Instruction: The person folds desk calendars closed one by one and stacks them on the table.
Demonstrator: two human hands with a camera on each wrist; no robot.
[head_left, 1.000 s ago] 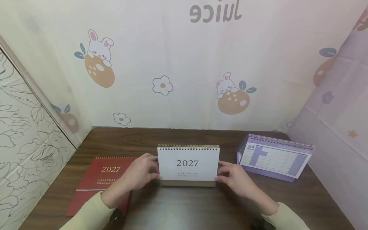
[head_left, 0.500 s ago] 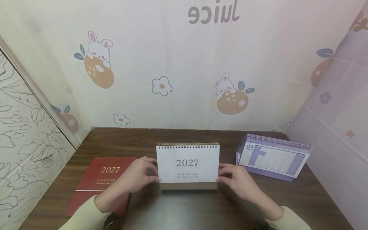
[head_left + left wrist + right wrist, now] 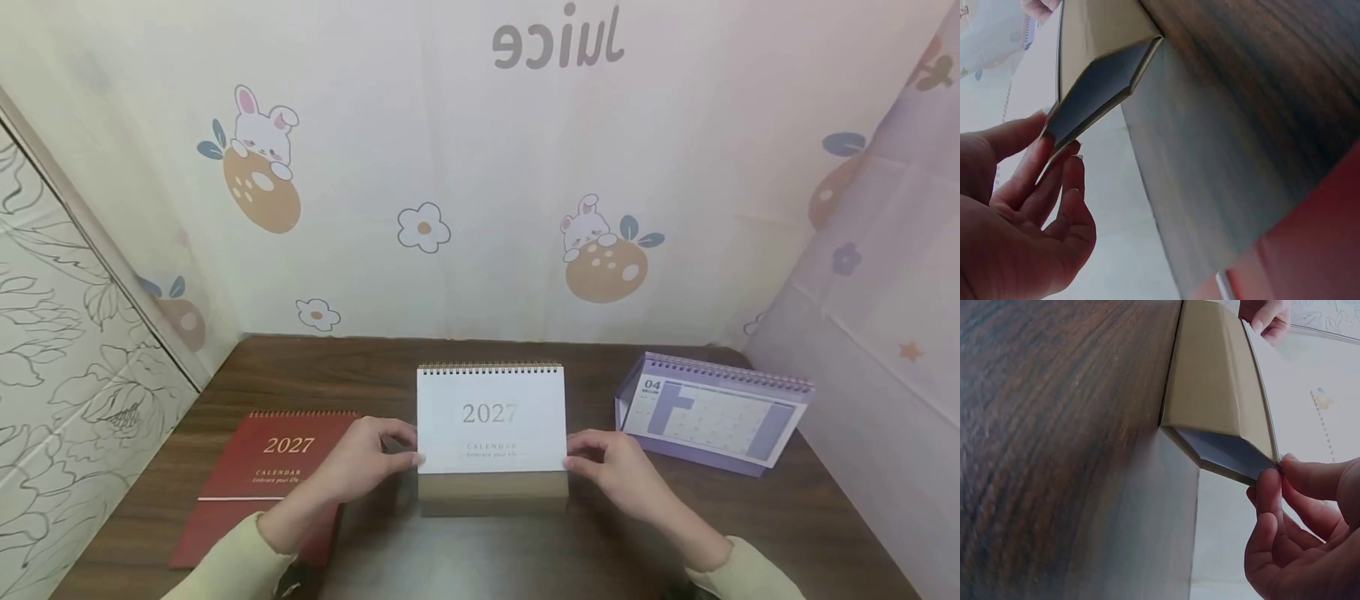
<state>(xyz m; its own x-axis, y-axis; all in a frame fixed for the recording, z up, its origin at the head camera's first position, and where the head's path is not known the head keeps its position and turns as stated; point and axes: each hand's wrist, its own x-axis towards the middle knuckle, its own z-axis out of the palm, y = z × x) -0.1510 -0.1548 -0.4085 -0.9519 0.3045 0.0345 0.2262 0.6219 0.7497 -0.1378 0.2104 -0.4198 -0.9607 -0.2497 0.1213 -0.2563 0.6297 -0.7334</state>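
A white desk calendar (image 3: 491,412) marked 2027, with a tan base (image 3: 491,493) and a spiral along its top, stands upright at the middle of the table. My left hand (image 3: 367,457) pinches its left edge, thumb in front and fingers behind, as the left wrist view shows. At the opposite edge my right hand (image 3: 626,471) pinches it the same way. Both wrist views show the dark hollow inside of the base (image 3: 1225,450) from its open ends. The calendar's back is hidden in the head view.
A red 2027 calendar (image 3: 247,467) lies flat on the left, partly under my left forearm. To the right stands a purple tent calendar (image 3: 716,417) showing 04. The brown wooden table (image 3: 360,358) ends at a printed curtain (image 3: 487,167).
Between my two hands the white calendar has tilted, its top moving up in the head view, and more of the tan base shows below the page. Both hands have kept their grip.
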